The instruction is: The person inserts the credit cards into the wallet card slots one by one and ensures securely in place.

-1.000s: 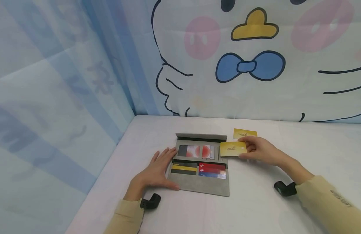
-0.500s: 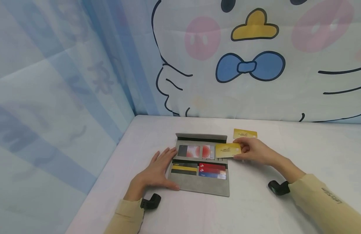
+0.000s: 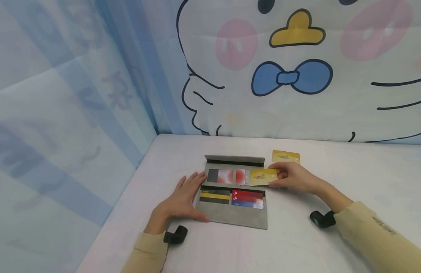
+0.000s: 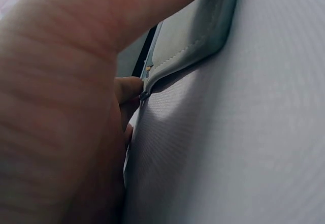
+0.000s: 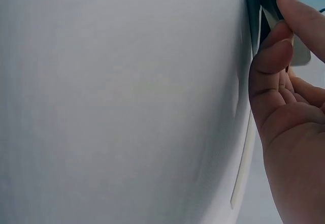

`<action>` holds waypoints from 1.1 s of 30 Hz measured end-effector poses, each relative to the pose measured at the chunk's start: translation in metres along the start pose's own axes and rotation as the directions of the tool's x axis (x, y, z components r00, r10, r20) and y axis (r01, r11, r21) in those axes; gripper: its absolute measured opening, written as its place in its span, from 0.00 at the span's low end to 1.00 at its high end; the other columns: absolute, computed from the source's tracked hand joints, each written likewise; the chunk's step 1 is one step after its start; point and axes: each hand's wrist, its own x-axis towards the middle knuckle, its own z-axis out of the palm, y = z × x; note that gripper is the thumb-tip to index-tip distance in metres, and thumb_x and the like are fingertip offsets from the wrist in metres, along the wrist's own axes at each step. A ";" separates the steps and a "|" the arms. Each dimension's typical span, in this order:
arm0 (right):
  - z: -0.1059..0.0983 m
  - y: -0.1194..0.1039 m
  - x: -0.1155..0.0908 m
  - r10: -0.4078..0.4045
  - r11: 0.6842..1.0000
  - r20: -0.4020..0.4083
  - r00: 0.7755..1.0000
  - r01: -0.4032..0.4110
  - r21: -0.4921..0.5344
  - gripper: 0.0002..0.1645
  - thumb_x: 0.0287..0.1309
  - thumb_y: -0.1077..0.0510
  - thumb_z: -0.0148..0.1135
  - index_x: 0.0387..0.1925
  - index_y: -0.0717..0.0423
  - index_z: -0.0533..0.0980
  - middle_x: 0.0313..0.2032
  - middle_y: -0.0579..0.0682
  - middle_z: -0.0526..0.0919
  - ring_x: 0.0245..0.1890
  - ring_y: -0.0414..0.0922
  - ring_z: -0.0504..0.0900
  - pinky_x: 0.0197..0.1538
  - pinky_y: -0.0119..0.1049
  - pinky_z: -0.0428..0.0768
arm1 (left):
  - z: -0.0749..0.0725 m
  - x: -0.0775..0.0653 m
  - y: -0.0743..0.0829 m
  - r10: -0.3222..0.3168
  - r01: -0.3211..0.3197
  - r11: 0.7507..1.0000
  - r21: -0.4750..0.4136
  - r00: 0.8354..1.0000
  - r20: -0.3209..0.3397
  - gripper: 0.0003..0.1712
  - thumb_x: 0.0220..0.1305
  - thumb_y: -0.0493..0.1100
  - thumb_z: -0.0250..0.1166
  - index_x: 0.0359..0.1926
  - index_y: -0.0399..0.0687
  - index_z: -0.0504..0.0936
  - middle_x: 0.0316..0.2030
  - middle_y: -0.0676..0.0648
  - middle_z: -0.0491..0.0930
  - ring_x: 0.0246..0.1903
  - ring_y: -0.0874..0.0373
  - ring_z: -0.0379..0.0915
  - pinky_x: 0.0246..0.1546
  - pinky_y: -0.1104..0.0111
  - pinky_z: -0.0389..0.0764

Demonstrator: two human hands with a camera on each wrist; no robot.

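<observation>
A grey card wallet (image 3: 232, 218) lies unfolded on the table, with cards in its slots. My right hand (image 3: 297, 178) pinches a yellow card (image 3: 259, 176) by its right end between thumb and fingers. The card's left end overlaps the wallet's upper right slots, right beside a white-and-red card (image 3: 240, 177). My left hand (image 3: 181, 201) lies spread along the wallet's left side, its fingertips at the edge and its thumb by the lower left corner. In the left wrist view the thumb reaches over the stitched wallet corner (image 4: 183, 43).
A second yellow card (image 3: 285, 155) lies on the table behind my right hand. Lower slots hold a black-and-yellow card (image 3: 215, 197) and red and blue cards (image 3: 247, 199). The wallet's narrow flap (image 3: 234, 159) stands up at the back. A printed curtain (image 3: 292, 113) hangs behind the table.
My right hand has moved left with the yellow card, which now covers more of the upper right slots and sits slightly lower. The left hand and wallet have stayed put.
</observation>
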 end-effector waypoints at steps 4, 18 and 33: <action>0.002 -0.001 0.002 -0.006 1.000 0.000 1.000 0.006 -0.003 0.38 0.48 0.51 0.72 0.56 0.68 0.69 0.30 0.51 0.73 0.29 0.44 0.72 0.29 0.28 0.72 | 0.001 0.000 -0.001 0.010 -0.010 1.000 -0.006 1.000 -0.010 0.72 0.31 0.75 0.69 0.73 0.49 0.48 0.72 0.52 0.45 0.70 0.56 0.32 0.67 0.56 0.31; 0.009 -0.009 0.004 -0.014 0.997 -0.037 0.999 0.011 -0.077 0.37 0.47 0.49 0.72 0.53 0.67 0.71 0.29 0.49 0.73 0.29 0.44 0.71 0.28 0.29 0.71 | 0.001 0.000 -0.001 0.025 -0.025 1.000 -0.004 1.000 -0.019 0.71 0.31 0.75 0.69 0.73 0.49 0.48 0.72 0.51 0.46 0.70 0.55 0.33 0.67 0.55 0.31; 0.027 -0.018 0.014 0.010 0.993 -0.074 0.997 -0.018 -0.120 0.39 0.46 0.46 0.73 0.53 0.67 0.70 0.28 0.48 0.73 0.27 0.43 0.72 0.28 0.31 0.72 | 0.002 0.002 -0.003 0.012 -0.012 1.000 0.016 1.000 -0.005 0.72 0.31 0.77 0.67 0.73 0.50 0.47 0.72 0.53 0.44 0.70 0.57 0.30 0.67 0.57 0.30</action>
